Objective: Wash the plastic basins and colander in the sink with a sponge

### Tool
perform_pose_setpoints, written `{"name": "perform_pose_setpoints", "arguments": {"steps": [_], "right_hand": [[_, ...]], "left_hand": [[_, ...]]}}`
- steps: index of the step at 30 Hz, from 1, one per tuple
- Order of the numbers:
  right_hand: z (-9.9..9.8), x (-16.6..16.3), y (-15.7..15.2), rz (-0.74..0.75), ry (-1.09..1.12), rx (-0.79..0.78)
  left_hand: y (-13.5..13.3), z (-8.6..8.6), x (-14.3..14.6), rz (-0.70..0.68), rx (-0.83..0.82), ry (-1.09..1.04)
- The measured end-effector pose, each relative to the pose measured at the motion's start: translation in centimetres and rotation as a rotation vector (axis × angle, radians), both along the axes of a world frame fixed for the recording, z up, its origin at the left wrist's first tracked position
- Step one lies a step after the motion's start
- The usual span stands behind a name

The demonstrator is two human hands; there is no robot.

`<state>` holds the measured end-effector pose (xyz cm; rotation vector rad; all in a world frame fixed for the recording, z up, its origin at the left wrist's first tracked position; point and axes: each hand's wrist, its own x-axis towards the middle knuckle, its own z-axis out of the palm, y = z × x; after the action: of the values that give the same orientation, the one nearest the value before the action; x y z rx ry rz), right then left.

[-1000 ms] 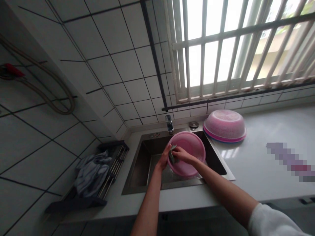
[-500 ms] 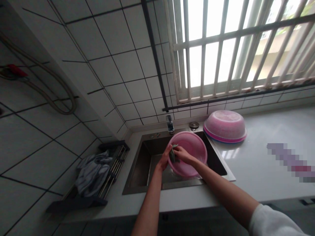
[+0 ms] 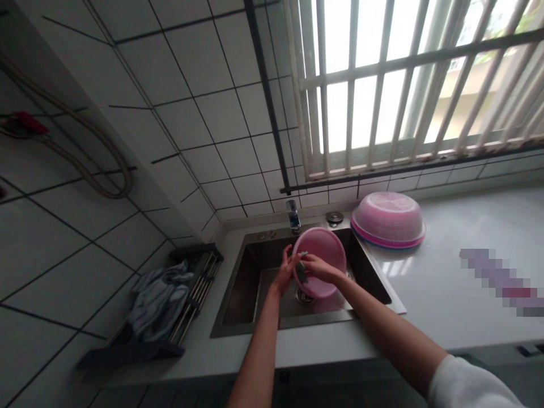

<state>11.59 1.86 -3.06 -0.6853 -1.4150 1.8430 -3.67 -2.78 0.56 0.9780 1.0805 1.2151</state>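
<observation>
A pink plastic basin (image 3: 329,249) sits in the steel sink (image 3: 242,294), its inside facing me and apparently tilted. My right hand (image 3: 317,267) reaches over its left part. The fingers are closed on a small grey-green cloth (image 3: 302,273), which hangs against the inner wall. Close by at the left rim is my left hand (image 3: 285,273), with its fingers apart and raised. Its thumb side comes up to the cloth, and any contact with the rim is hard to make out. Below the basin's left edge the round drain (image 3: 305,296) shows.
Behind the sink stands a tap (image 3: 293,214), with a metal drain plug (image 3: 335,218) beside it. Upturned pink basins (image 3: 387,218) lie stacked on the counter to the right. A rack (image 3: 199,294) with a striped cloth (image 3: 161,297) is at the left.
The basin has turned and looks narrower, its right edge shifted left, and the drain is now uncovered. My left fingers have spread and lifted at the rim. My right hand keeps the cloth.
</observation>
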Motion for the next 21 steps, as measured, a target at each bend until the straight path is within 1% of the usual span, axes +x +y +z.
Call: {"name": "perform_pose_setpoints", "arguments": {"steps": [2, 3, 4, 5, 7, 9, 11, 12, 13, 14, 16, 18, 19, 21], "right_hand": [[-0.2, -0.7, -0.9, 0.078, -0.062, 0.062], [-0.2, -0.8, -0.9, 0.072, -0.071, 0.088], [0.0, -0.6, -0.6, 0.031, -0.064, 0.109], [0.2, -0.3, -0.1, -0.037, -0.041, 0.122], [1.0, 1.0, 1.5, -0.242, 0.035, 0.120], [1.7, 2.4, 3.0, -0.456, 0.119, 0.065], [2.1, 3.2, 3.8, -0.551, 0.146, 0.046], [2.1, 3.3, 3.8, -0.545, 0.141, 0.064], [1.9, 3.0, 3.4, -0.495, 0.119, 0.095], [1.6, 2.4, 2.8, -0.410, 0.084, 0.130], [0.8, 0.9, 1.2, -0.178, -0.017, 0.171], [0.1, -0.5, -0.1, -0.043, -0.107, 0.201], [-0.1, -0.9, -0.3, -0.024, -0.130, 0.213], [-0.1, -0.6, 0.2, -0.091, -0.116, 0.226]], "left_hand": [[0.1, -0.2, -0.1, -0.024, -0.008, -0.026], [0.2, -0.3, 0.0, -0.040, -0.020, -0.036], [0.3, -0.4, 0.1, -0.058, -0.035, -0.046], [0.3, -0.4, 0.2, -0.077, -0.045, -0.058], [0.4, -0.4, 0.5, -0.125, -0.039, -0.094], [0.4, -0.2, 0.9, -0.173, -0.013, -0.145], [0.4, -0.1, 1.1, -0.204, 0.004, -0.185], [0.3, -0.1, 1.1, -0.211, 0.004, -0.193], [0.3, -0.1, 1.1, -0.208, -0.002, -0.191], [0.3, -0.2, 0.9, -0.195, -0.012, -0.180], [0.3, -0.3, 0.5, -0.152, -0.047, -0.144], [0.3, -0.4, 0.1, -0.109, -0.076, -0.111], [0.3, -0.5, 0.0, -0.093, -0.075, -0.101], [0.4, -0.4, 0.0, -0.089, -0.047, -0.099]]}}
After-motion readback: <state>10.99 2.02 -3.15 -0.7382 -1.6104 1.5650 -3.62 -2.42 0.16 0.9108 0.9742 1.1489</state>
